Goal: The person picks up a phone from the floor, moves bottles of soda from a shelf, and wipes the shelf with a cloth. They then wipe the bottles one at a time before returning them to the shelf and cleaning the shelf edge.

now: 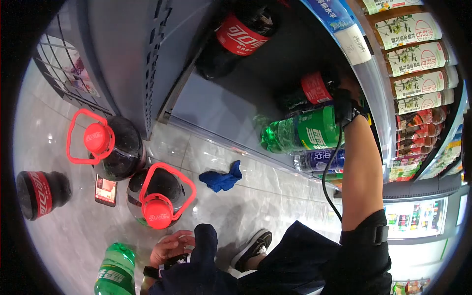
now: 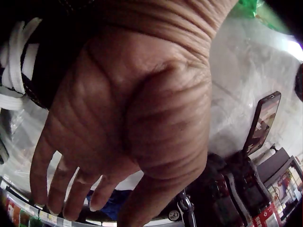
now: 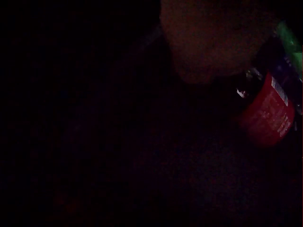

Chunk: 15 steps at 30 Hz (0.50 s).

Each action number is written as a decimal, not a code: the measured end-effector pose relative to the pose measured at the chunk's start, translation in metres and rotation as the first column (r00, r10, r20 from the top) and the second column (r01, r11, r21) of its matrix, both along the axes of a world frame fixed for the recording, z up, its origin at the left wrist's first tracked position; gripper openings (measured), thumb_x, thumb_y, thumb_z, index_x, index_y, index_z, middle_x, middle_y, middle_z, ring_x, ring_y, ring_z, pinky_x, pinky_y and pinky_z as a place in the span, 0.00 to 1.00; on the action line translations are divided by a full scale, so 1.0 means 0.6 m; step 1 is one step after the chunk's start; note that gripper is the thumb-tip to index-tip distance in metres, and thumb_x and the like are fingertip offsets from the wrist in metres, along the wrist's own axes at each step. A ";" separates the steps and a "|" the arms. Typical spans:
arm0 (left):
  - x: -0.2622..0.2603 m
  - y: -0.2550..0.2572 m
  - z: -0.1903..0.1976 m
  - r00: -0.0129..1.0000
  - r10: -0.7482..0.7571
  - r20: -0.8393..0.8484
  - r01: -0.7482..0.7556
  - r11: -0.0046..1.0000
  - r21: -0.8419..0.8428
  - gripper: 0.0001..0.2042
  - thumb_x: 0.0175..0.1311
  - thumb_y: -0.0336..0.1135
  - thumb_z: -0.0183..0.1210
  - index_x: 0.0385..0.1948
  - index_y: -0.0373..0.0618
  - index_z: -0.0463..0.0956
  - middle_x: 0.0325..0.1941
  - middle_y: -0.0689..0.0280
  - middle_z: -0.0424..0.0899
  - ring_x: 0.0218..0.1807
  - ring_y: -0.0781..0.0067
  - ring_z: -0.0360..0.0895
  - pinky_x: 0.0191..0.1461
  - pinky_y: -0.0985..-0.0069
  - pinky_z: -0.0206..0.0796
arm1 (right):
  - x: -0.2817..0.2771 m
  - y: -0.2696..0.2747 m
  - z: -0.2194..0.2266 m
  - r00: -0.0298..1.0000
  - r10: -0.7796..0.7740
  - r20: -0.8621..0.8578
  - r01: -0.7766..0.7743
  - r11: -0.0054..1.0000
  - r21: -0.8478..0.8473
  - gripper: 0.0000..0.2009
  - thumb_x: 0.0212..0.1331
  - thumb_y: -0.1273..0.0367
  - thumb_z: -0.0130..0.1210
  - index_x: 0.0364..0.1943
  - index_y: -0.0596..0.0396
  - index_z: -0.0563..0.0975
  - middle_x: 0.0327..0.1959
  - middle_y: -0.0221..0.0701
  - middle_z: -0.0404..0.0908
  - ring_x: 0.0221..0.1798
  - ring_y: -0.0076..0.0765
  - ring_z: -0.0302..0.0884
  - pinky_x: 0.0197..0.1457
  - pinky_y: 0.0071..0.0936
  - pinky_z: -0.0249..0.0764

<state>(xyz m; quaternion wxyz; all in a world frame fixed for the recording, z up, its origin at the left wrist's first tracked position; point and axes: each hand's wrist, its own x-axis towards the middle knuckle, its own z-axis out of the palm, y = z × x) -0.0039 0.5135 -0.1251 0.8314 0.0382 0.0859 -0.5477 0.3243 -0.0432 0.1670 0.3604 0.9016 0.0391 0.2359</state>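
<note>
My right arm reaches into the dark lower shelf, with the right hand [image 3: 213, 45] at the end of a cola bottle [image 1: 314, 87] that lies there with its red label showing. Shadow hides the fingers, so I cannot tell whether they grip the bottle. Just in front of it lies a green-labelled Sprite bottle [image 1: 314, 129], beside a purple-labelled bottle [image 1: 322, 160]. My left hand [image 2: 128, 118] hangs low by my leg, palm facing its wrist camera, fingers loosely extended and holding nothing. Near it on the floor stands a large cola bottle [image 1: 160, 189] with a red carrying handle.
Another red-handled cola bottle [image 1: 120, 147], a smaller cola bottle [image 1: 44, 194], a Sprite bottle [image 1: 115, 270] and a phone [image 1: 105, 191] are on the floor. A blue cloth [image 1: 221, 177] lies before the shelf. One more cola bottle [image 1: 241, 37] is deeper inside.
</note>
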 end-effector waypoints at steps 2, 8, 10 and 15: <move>0.001 0.000 -0.002 1.000 -0.013 0.003 0.013 1.000 0.000 0.29 0.55 0.37 0.54 0.57 0.38 0.55 0.53 0.54 0.67 0.57 0.60 0.63 0.58 0.65 0.54 | 0.005 0.000 0.008 1.000 0.009 -0.011 -0.008 1.000 0.013 0.21 0.54 0.63 0.47 0.53 0.54 0.68 0.55 0.44 0.65 0.61 0.46 0.56 0.63 0.40 0.50; -0.009 -0.003 -0.005 0.998 0.053 -0.039 -0.053 0.999 0.001 0.29 0.56 0.37 0.54 0.58 0.40 0.54 0.55 0.54 0.66 0.57 0.59 0.63 0.58 0.65 0.54 | 0.011 0.010 0.021 0.999 0.026 -0.039 -0.023 0.997 0.076 0.22 0.52 0.63 0.50 0.52 0.55 0.67 0.54 0.43 0.66 0.59 0.44 0.58 0.61 0.38 0.52; -0.012 -0.003 -0.012 0.998 0.040 -0.041 -0.040 0.999 0.006 0.29 0.55 0.37 0.54 0.59 0.40 0.54 0.55 0.54 0.66 0.57 0.60 0.64 0.58 0.65 0.54 | 0.012 0.021 0.016 0.999 0.034 -0.025 -0.032 0.994 0.102 0.22 0.51 0.64 0.50 0.52 0.56 0.67 0.54 0.42 0.67 0.58 0.44 0.59 0.61 0.38 0.53; -0.001 0.004 0.018 0.998 0.041 -0.044 -0.039 0.998 0.050 0.30 0.55 0.38 0.54 0.59 0.41 0.53 0.55 0.55 0.66 0.56 0.60 0.64 0.58 0.65 0.55 | 0.029 0.097 -0.009 0.994 0.084 0.074 -0.102 0.954 0.282 0.23 0.50 0.64 0.52 0.52 0.57 0.67 0.53 0.41 0.68 0.56 0.42 0.61 0.59 0.36 0.55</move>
